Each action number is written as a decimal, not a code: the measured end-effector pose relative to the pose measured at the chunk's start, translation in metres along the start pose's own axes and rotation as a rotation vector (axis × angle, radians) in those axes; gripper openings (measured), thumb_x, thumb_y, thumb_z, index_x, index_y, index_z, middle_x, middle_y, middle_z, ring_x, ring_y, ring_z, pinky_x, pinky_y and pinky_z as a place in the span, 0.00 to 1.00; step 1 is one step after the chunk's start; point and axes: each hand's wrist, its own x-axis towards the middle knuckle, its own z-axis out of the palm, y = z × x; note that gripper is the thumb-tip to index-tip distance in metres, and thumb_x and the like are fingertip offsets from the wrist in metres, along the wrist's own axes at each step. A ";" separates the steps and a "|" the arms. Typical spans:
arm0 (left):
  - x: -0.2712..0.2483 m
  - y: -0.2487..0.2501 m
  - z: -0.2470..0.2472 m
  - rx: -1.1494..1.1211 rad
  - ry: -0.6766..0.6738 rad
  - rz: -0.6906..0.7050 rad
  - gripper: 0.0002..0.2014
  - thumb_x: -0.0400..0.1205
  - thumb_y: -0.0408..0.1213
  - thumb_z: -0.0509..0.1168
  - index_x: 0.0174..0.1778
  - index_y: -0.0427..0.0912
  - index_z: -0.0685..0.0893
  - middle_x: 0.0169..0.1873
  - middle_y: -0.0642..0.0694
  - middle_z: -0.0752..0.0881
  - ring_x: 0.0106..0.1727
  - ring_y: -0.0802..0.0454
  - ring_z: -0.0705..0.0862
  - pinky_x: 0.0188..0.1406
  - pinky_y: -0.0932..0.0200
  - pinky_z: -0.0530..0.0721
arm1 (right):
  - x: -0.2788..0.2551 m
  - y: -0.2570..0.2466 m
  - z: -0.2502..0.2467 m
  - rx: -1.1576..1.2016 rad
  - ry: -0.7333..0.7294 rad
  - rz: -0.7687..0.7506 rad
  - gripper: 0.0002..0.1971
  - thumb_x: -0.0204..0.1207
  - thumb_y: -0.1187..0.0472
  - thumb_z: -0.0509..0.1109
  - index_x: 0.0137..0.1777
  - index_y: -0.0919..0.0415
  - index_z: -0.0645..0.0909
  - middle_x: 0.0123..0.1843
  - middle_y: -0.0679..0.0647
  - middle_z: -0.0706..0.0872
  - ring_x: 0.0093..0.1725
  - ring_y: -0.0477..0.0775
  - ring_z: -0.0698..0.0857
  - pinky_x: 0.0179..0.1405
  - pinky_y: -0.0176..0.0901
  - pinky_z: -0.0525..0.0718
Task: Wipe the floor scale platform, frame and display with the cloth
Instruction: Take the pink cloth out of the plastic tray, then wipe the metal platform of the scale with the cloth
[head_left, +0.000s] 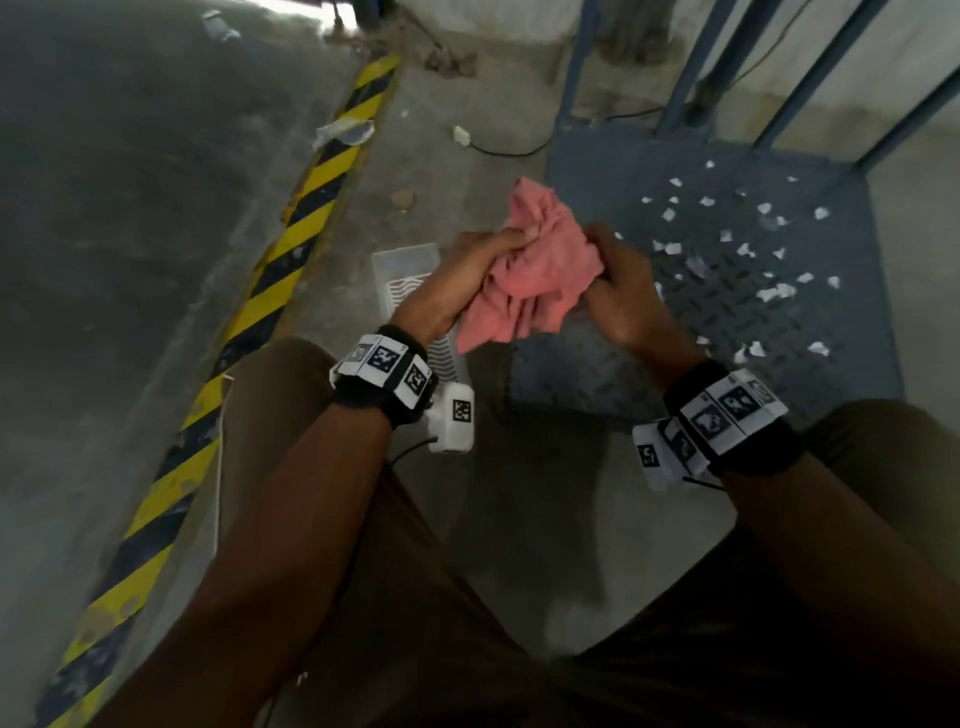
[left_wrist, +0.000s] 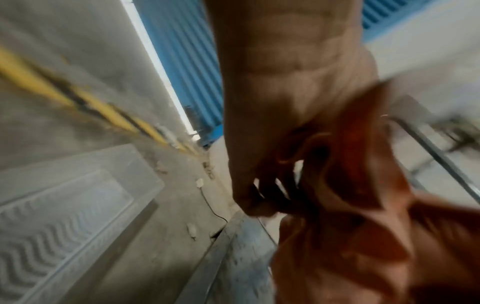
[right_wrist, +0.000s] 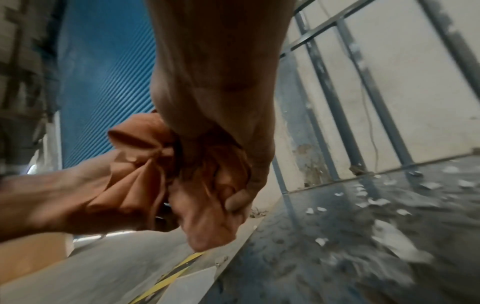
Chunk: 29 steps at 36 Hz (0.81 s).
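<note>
A crumpled pink cloth (head_left: 537, 270) hangs in the air between both hands, above the near left corner of the floor scale. My left hand (head_left: 470, 270) pinches its upper left part, and my right hand (head_left: 618, 283) grips its right side with curled fingers. The scale's blue-grey checker-plate platform (head_left: 727, 312) lies on the floor to the right, strewn with several white paper scraps (head_left: 774, 293). Blue upright frame bars (head_left: 691, 78) rise at its far edge. In the wrist views the cloth (left_wrist: 363, 205) (right_wrist: 145, 174) looks orange and is bunched in the fingers. No display is visible.
A clear ribbed plastic tray (head_left: 410, 291) lies on the concrete floor under my left wrist. A yellow-black hazard stripe (head_left: 291, 249) runs diagonally at left. A white plug with a black cable (head_left: 462, 136) lies beyond. A blue shutter (right_wrist: 103, 72) stands behind.
</note>
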 end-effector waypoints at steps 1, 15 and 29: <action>0.001 -0.001 0.007 0.055 0.032 0.016 0.25 0.74 0.49 0.73 0.60 0.35 0.87 0.55 0.36 0.89 0.56 0.43 0.87 0.64 0.44 0.82 | -0.006 -0.003 -0.005 0.049 0.015 0.109 0.14 0.71 0.56 0.62 0.53 0.56 0.83 0.45 0.52 0.87 0.45 0.40 0.85 0.47 0.42 0.86; 0.007 -0.019 0.059 0.094 0.096 0.142 0.30 0.71 0.36 0.75 0.69 0.32 0.77 0.58 0.40 0.88 0.54 0.50 0.90 0.49 0.56 0.88 | -0.019 -0.016 -0.027 0.642 -0.027 0.580 0.25 0.69 0.63 0.64 0.68 0.66 0.78 0.60 0.63 0.88 0.56 0.62 0.90 0.43 0.65 0.90; 0.005 -0.009 0.041 0.367 -0.011 0.303 0.23 0.76 0.24 0.74 0.67 0.36 0.80 0.49 0.41 0.88 0.47 0.53 0.88 0.49 0.53 0.89 | -0.011 -0.012 -0.030 0.683 0.209 0.407 0.21 0.85 0.54 0.61 0.74 0.62 0.72 0.70 0.64 0.85 0.66 0.61 0.87 0.67 0.65 0.85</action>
